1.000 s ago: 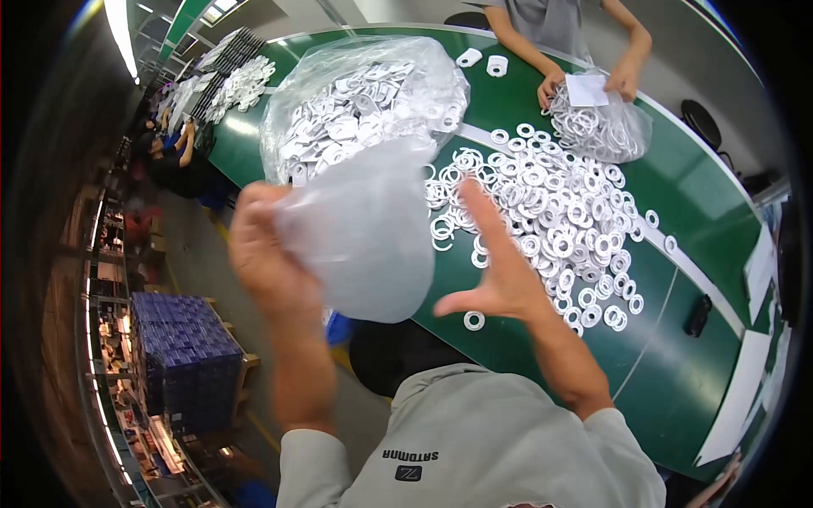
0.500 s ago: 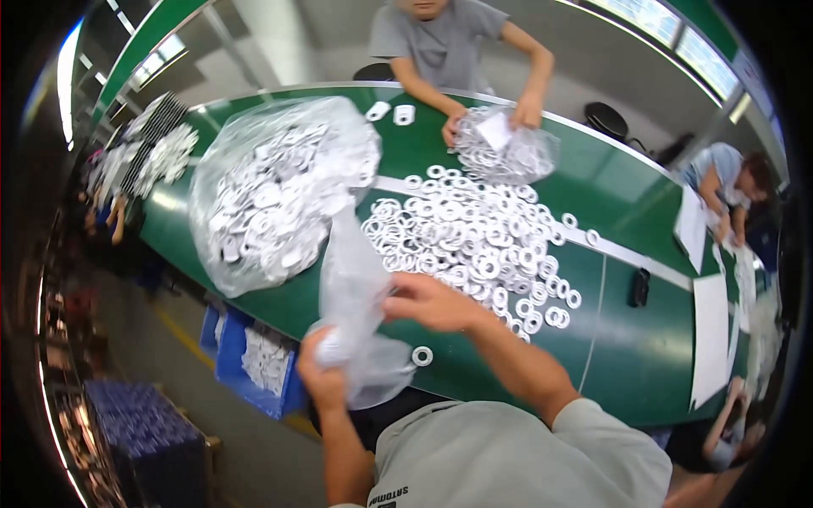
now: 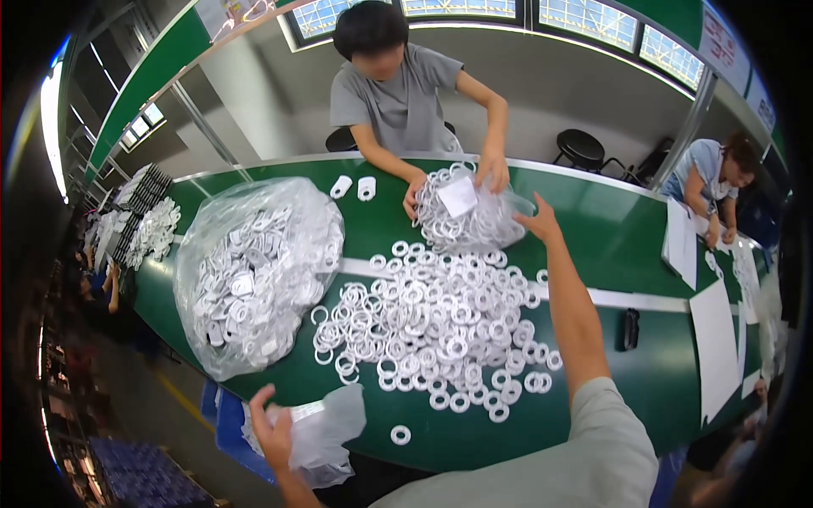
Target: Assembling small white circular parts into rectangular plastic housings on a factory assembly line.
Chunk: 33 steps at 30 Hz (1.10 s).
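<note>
At the table's near left edge, my left hand (image 3: 273, 433) holds a thin clear plastic bag (image 3: 343, 419) with a white label (image 3: 306, 411) in it; its index finger points up, apart from the thumb. My right hand (image 3: 542, 223) reaches across the table, thumb and fingers apart, at the right edge of a clear bag of white rings (image 3: 474, 216). Whether it touches that bag is hard to tell. A co-worker's two hands (image 3: 492, 169) are on the same bag, which has a white paper square (image 3: 458, 196) on it. Below it spreads a heap of loose white rings (image 3: 440, 317).
A large clear bag of white flat parts (image 3: 254, 279) lies on the green table (image 3: 610, 381) at left. Two white tags (image 3: 366, 188) lie beyond it. One single ring (image 3: 400, 435) is near the front edge. A black object (image 3: 629, 329) and white boards (image 3: 716, 347) are at right.
My right hand has left the thin bag and stretched forward to the co-worker's bag of rings. My left hand has moved left and down with the thin bag. The view has tilted up.
</note>
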### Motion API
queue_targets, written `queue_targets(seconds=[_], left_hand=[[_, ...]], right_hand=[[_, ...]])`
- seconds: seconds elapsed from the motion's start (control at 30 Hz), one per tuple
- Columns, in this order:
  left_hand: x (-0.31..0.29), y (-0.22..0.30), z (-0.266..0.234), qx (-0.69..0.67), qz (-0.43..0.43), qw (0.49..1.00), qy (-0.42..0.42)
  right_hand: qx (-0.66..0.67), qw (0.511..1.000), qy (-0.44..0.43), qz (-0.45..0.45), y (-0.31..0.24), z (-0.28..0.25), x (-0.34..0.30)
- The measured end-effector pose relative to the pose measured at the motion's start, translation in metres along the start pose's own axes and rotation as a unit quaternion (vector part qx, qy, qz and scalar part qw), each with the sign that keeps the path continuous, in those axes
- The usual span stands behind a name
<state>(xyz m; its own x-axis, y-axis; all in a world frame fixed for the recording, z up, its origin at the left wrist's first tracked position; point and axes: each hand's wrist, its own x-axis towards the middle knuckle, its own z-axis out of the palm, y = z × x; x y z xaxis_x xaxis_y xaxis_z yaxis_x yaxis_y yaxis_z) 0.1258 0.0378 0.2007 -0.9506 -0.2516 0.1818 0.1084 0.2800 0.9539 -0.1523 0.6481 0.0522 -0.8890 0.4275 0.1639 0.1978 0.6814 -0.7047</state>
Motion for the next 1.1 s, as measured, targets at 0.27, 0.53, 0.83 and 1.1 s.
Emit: queue_targets(seconds=[0.27,0.53,0.83,1.1], left_hand=[[0.242,-0.053,0.223,0.122,0.043,0.925,-0.358],[0.382,-0.149,0.412,0.141,-0.06,0.9,-0.408],[0.371,-0.122,0.446,0.1,-0.028,0.825,-0.556],[0.317,-0.094,0.426,0.079,-0.009,0.821,-0.565]], right_hand=[[0.073,0.961,-0.264,0.035,-0.015,-0.001,0.074],[0.174,0.918,-0.356,0.006,0.014,0.03,0.111],[0.285,0.82,-0.476,0.142,-0.002,0.038,0.079],[0.442,0.752,-0.462,0.165,-0.04,0.03,0.042]])
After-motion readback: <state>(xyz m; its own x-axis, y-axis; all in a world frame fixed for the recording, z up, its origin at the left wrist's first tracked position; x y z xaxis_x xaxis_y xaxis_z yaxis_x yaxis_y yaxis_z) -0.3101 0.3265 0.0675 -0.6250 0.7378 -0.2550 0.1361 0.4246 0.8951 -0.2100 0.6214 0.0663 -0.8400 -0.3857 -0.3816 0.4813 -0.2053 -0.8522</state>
